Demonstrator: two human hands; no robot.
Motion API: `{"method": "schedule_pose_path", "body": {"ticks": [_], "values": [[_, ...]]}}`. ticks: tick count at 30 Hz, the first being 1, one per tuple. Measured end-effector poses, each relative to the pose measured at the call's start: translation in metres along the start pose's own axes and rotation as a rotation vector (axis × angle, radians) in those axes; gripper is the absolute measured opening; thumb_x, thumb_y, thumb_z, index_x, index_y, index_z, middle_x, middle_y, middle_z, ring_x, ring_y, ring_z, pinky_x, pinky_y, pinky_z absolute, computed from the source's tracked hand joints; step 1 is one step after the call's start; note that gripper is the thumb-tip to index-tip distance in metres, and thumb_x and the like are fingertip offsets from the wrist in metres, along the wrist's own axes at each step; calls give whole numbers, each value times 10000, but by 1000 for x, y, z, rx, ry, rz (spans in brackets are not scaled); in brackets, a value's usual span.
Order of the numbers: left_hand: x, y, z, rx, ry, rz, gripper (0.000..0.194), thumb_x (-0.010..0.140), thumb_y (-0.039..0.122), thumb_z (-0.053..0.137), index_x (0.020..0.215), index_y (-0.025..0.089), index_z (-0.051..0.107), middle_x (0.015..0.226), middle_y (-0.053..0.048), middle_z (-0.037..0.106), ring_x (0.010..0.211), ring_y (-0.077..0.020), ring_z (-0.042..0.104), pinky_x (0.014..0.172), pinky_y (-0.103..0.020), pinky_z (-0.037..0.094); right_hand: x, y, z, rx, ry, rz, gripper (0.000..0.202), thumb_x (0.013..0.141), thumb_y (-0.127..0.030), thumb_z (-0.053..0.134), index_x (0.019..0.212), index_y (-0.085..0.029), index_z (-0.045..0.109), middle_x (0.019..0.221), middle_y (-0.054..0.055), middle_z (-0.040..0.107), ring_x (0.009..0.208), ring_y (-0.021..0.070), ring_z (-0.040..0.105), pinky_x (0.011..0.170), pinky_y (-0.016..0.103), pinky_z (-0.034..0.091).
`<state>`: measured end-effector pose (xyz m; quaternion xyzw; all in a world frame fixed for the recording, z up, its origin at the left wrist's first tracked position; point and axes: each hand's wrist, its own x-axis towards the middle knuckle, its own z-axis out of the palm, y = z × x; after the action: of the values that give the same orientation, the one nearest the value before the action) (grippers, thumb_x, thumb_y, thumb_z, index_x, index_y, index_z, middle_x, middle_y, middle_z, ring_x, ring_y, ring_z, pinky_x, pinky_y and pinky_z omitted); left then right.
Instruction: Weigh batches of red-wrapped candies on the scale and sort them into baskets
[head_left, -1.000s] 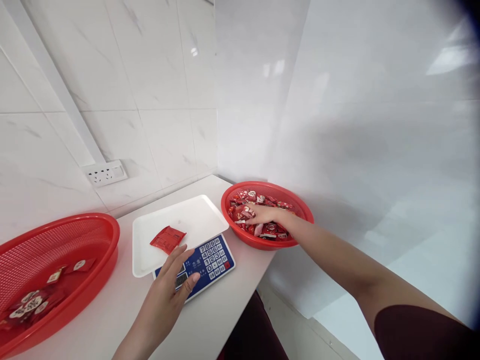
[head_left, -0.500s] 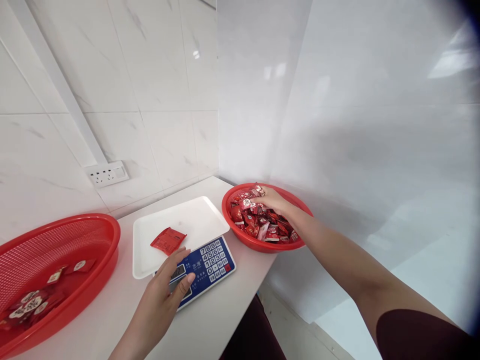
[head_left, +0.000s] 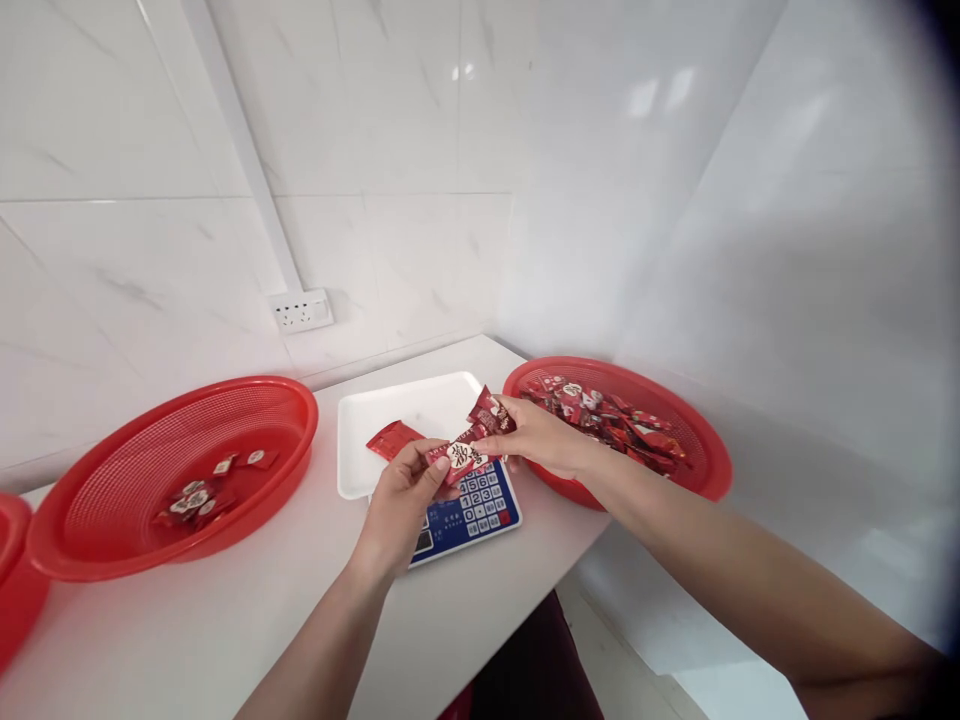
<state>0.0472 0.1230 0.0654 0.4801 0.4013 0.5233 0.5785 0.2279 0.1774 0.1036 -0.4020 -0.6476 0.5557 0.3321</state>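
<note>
My left hand pinches the left end of a red wrapped packet with white lettering, above the scale. My right hand is closed on the packets' right side, with a second dark red packet sticking up from its fingers. Under my hands lies the blue keypad of a scale, its display partly covered. The scale's white tray bears one flat red packet. To the right stands a red basket heaped with red packets, partly behind my right forearm.
On the left stands a second red basket with several red packets inside. Part of another red basket shows at the left edge. Walls rise behind the white table, with a socket.
My right hand has come out of the right basket with packets and met my left hand above the scale. My left hand has taken hold of a packet. The view has swung left.
</note>
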Motion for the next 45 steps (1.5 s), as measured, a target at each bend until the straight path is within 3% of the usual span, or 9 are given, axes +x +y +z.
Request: {"method": "schedule_pose_path", "body": {"ticks": [9, 13, 18, 22, 28, 32, 37, 40, 45], "values": [[34, 12, -48, 505, 266, 197, 303, 828, 411, 471, 1005, 171, 523, 925, -68, 662, 829, -169, 640, 750, -314, 510, 24, 23, 3, 40, 173, 84, 274, 653, -257, 713, 841, -196, 524, 758, -16, 592, 610, 99, 547, 418, 166, 409], [61, 8, -54, 822, 261, 185, 357, 819, 372, 492, 1123, 188, 527, 1057, -111, 638, 1058, -265, 555, 874, -415, 433, 23, 32, 7, 22, 187, 138, 218, 702, -255, 681, 839, -200, 520, 811, 7, 600, 674, 122, 567, 439, 180, 454], [54, -8, -64, 1175, 107, 189, 544, 743, 396, 611, 1238, 210, 481, 1325, -96, 500, 1348, -318, 190, 1075, -513, 116, 19, 44, 4, 120, 155, 206, 171, 769, -210, 621, 910, -211, 525, 959, 23, 600, 812, 134, 597, 602, 239, 551], [48, -9, -72, 1341, 20, 179, 443, 790, 389, 563, 1210, 257, 509, 1287, -43, 550, 1342, -313, 220, 1075, -544, 68, 23, 42, 3, 137, 168, 200, 164, 766, -192, 621, 910, -207, 542, 966, 31, 615, 811, 135, 605, 593, 231, 561], [58, -1, -80, 1470, 159, 196, 403, 814, 276, 537, 1201, 167, 516, 1284, -137, 535, 1323, -358, 243, 1049, -586, 92, 47, 44, 13, -36, 199, 107, 231, 790, -373, 593, 960, -220, 563, 1007, 57, 622, 813, 158, 600, 489, 194, 536], [37, 2, -75, 1445, 228, 246, 372, 862, 313, 463, 1205, 176, 506, 1284, -111, 534, 1315, -335, 270, 1051, -562, 165, 57, 55, 11, -312, 270, 62, 321, 802, -490, 533, 961, -217, 587, 952, 67, 637, 802, 178, 589, 405, 156, 473], [-11, 3, -54, 1251, 186, 286, 314, 876, 369, 443, 1155, 253, 528, 1248, -23, 567, 1294, -225, 346, 978, -368, 390, 59, 54, 14, -267, 232, 37, 415, 819, -568, 456, 1020, -222, 567, 975, 72, 643, 791, 177, 596, 419, 164, 469], [-31, 0, -45, 1070, 167, 263, 296, 865, 369, 469, 1127, 260, 551, 1236, -32, 575, 1295, -227, 348, 965, -363, 401, 67, 49, 15, -283, 210, 8, 395, 817, -549, 474, 1020, -221, 560, 987, 74, 635, 797, 175, 598, 457, 179, 492], [-61, -2, -54, 1020, 200, 194, 297, 848, 386, 485, 1115, 280, 562, 1227, -25, 584, 1311, -232, 322, 984, -384, 376, 73, 48, 0, -389, 376, 6, 333, 834, -503, 459, 961, -209, 550, 935, 69, 630, 781, 172, 582, 467, 200, 485]]}}
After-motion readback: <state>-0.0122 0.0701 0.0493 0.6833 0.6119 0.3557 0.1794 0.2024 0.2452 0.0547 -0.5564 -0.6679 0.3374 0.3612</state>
